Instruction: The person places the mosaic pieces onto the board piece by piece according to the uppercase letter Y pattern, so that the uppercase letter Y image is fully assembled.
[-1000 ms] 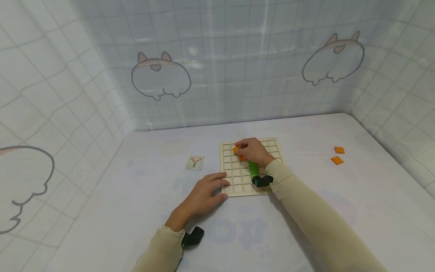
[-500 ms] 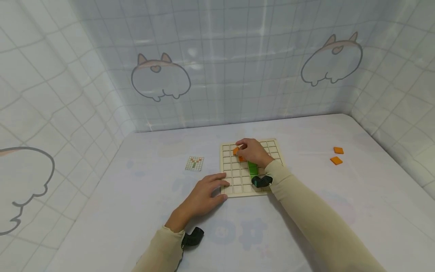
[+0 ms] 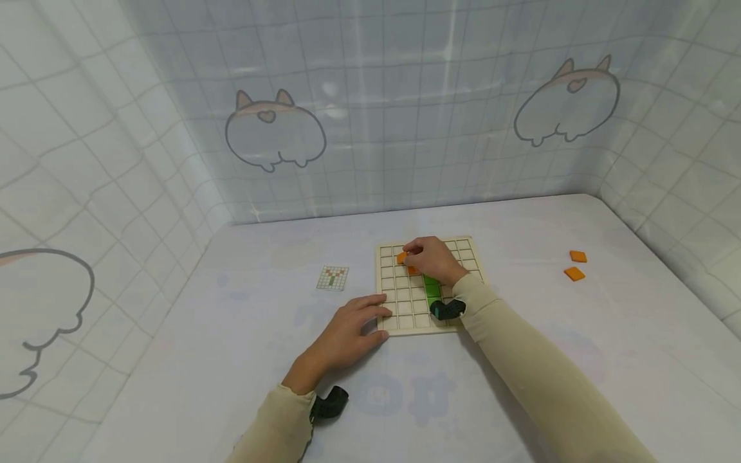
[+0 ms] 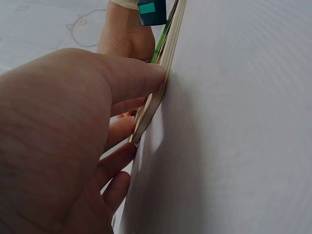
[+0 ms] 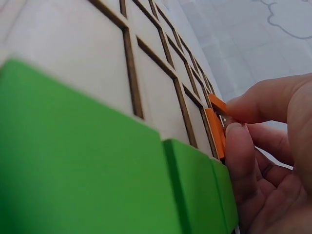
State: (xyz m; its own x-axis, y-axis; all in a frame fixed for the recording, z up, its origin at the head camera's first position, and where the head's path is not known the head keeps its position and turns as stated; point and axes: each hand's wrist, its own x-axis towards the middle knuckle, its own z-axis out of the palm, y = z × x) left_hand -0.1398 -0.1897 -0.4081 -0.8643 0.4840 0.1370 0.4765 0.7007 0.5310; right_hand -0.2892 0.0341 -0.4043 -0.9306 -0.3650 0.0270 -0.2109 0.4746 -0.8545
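Observation:
The light wooden grid board [image 3: 403, 321] lies on the table. My right hand [image 3: 434, 259] pinches an orange square tile [image 3: 402, 257] over its far left part; in the right wrist view that tile [image 5: 218, 104] is tilted. Just beside it, another orange tile [image 3: 413, 271] sits in the grid, partly covered by the fingers. A column of green tiles [image 3: 431, 288] runs toward me under the right wrist. My left hand [image 3: 347, 328] rests at the board's near left edge, fingers extended onto it and thumb against its side [image 4: 163, 80].
Left of the board lies a small card [image 3: 332, 278] printed with a grid pattern in orange and green. Two loose orange tiles, one farther back [image 3: 577, 256] and one nearer [image 3: 575, 274], lie on the table at the right. Fabric walls surround the white table [image 3: 260, 289].

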